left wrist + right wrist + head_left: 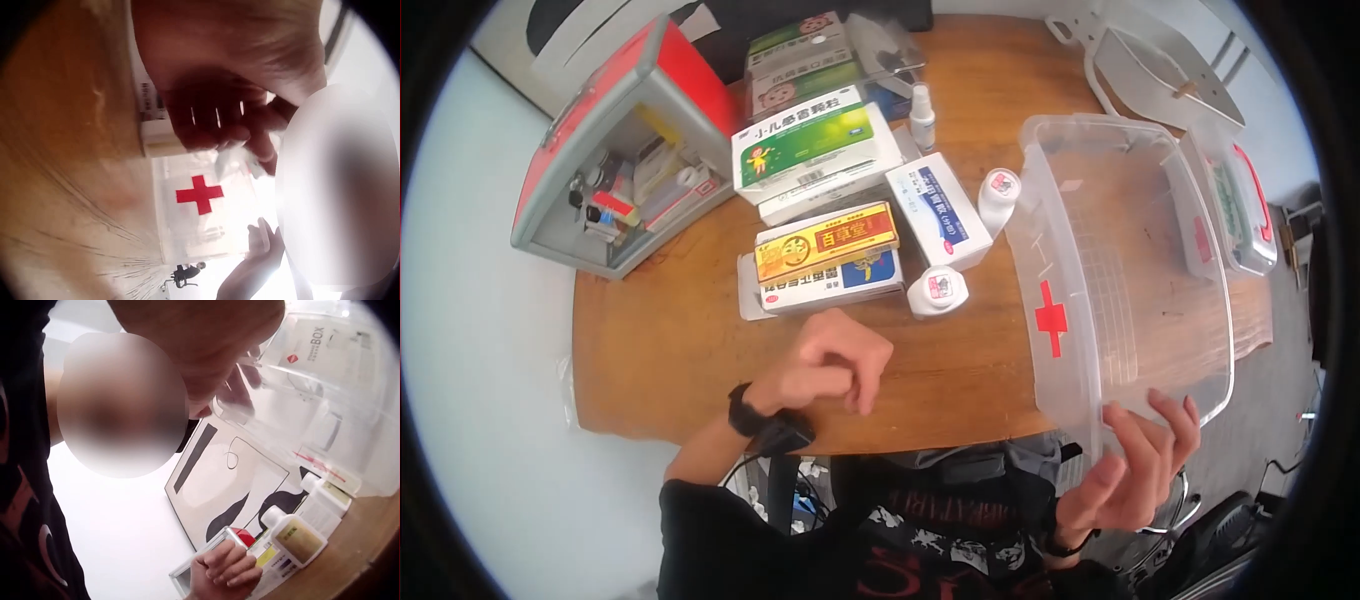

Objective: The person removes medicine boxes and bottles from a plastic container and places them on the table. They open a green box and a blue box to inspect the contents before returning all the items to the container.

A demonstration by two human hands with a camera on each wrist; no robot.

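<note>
In the head view, a clear plastic storage box (pixel 1135 270) with a red cross (pixel 1051 318) stands at the table's right side, its near end by the front edge. My right hand (pixel 1145 455) grips its near rim, thumb on one side and fingers on the other; in the right wrist view those fingers (pixel 237 394) overlap the clear plastic. My left hand (pixel 830 362) is raised over the table's front, its fingers curled with nothing seen in them. Just beyond it lie a yellow medicine box (pixel 828 242) and a white-and-blue one (pixel 832 285). A white bottle (pixel 938 292) stands to its right.
A red-and-grey first-aid cabinet (pixel 625 150) stands at the left. Further back are a green-and-white medicine box (pixel 810 145), a small spray bottle (pixel 922 118), a blue-and-white box (pixel 940 212) and another white bottle (pixel 998 200). Behind the storage box sits a red-handled case (pixel 1240 200).
</note>
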